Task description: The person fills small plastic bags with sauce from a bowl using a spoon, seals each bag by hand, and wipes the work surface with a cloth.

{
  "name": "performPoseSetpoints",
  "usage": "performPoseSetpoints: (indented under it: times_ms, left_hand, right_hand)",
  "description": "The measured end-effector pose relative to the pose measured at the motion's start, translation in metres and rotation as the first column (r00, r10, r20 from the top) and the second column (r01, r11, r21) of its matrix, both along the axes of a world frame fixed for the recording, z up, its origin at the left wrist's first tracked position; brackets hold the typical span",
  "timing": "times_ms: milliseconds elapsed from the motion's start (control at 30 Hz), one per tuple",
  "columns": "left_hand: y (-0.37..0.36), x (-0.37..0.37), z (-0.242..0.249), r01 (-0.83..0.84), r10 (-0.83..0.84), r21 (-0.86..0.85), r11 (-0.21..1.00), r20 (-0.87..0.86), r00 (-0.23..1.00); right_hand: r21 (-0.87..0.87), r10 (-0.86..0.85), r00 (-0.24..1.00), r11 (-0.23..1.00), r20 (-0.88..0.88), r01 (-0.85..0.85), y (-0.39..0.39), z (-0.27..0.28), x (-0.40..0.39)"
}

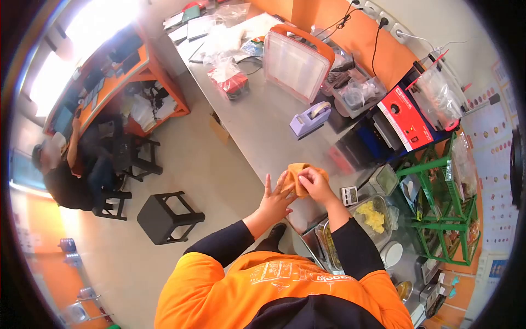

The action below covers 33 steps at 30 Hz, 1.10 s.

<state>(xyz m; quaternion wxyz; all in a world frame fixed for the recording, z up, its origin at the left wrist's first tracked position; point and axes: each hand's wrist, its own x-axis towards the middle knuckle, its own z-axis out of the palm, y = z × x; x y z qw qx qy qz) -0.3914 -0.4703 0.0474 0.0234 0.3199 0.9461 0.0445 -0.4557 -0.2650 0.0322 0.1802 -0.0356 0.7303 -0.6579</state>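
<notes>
An orange cloth (299, 169) is bunched up over the near edge of the steel table (257, 118). My right hand (316, 184) pinches it, fingers closed on the fabric. On the other side of the cloth, my left hand (272, 198) has its fingers spread, with the fingertips at the cloth's edge. A small white timer (349, 196) lies just right of my right hand. Beyond the cloth stands a purple tape dispenser (310, 119).
Right of my arm are a container of yellow food (371, 216), a white lid (391, 254) and green racks (444, 208). A red sealing machine (405, 118) and clear case (294, 63) stand farther back. A black stool (170, 217) and a seated person (71, 175) are left.
</notes>
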Motion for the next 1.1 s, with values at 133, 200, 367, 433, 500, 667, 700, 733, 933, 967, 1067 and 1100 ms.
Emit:
performPoseSetpoints:
  times_ms: [133, 200, 367, 433, 500, 667, 700, 733, 933, 967, 1067, 1100]
  left_hand:
    - [0.003, -0.001, -0.019, 0.008, -0.007, -0.038, 0.999, 0.024, 1.0]
    - [0.002, 0.001, -0.018, -0.016, 0.016, -0.004, 1.0, 0.023, 1.0]
    - [-0.009, -0.003, -0.023, 0.02, -0.014, 0.101, 0.995, -0.069, 0.998]
    - [-0.01, -0.004, -0.017, 0.031, -0.026, 0.095, 0.995, -0.048, 0.999]
    - [-0.009, 0.0, -0.017, 0.061, -0.054, 0.114, 0.992, -0.067, 0.996]
    - [-0.001, 0.007, -0.004, 0.07, -0.066, 0.008, 0.998, -0.211, 0.975]
    - [0.0, 0.007, 0.0, 0.06, -0.067, -0.04, 0.997, -0.227, 0.971]
    - [0.001, 0.008, 0.003, 0.052, -0.069, -0.078, 0.996, -0.234, 0.97]
    - [-0.007, 0.023, 0.011, 0.024, -0.073, -0.183, 0.983, -0.264, 0.962]
    - [-0.011, 0.027, 0.014, 0.016, -0.066, -0.182, 0.983, -0.274, 0.96]
    - [-0.019, 0.031, 0.023, -0.057, 0.008, -0.162, 0.985, -0.286, 0.958]
    - [-0.022, 0.03, 0.023, -0.088, 0.04, -0.168, 0.982, -0.274, 0.961]
  right_hand:
    - [0.349, 0.144, 0.9, 0.937, -0.41, 0.009, -0.013, -0.013, 0.008]
    - [0.467, 0.197, 0.809, 0.878, -0.553, 0.105, -0.018, -0.02, 0.007]
    - [0.577, 0.336, 0.803, 0.817, -0.493, 0.013, -0.018, -0.012, 0.008]
    - [0.555, 0.343, 0.809, 0.832, -0.478, -0.024, -0.016, -0.023, 0.005]
    - [0.563, 0.36, 0.84, 0.822, -0.405, -0.081, -0.013, -0.031, 0.001]
    - [0.511, 0.318, 0.947, 0.808, 0.04, -0.293, -0.011, -0.033, -0.017]
    - [0.526, 0.34, 0.941, 0.798, 0.009, -0.293, -0.011, -0.035, -0.019]
    - [0.542, 0.362, 0.932, 0.787, -0.022, -0.293, -0.012, -0.034, -0.021]
    - [0.461, 0.219, 0.972, 0.856, 0.09, -0.236, -0.005, -0.013, -0.026]
    - [0.381, 0.152, 0.979, 0.904, 0.133, -0.192, -0.002, -0.015, -0.024]
    - [-0.157, 0.01, 0.924, 0.986, 0.382, 0.055, 0.006, -0.021, -0.02]
    - [-0.263, 0.057, 0.906, 0.963, 0.419, 0.061, 0.011, -0.023, -0.02]
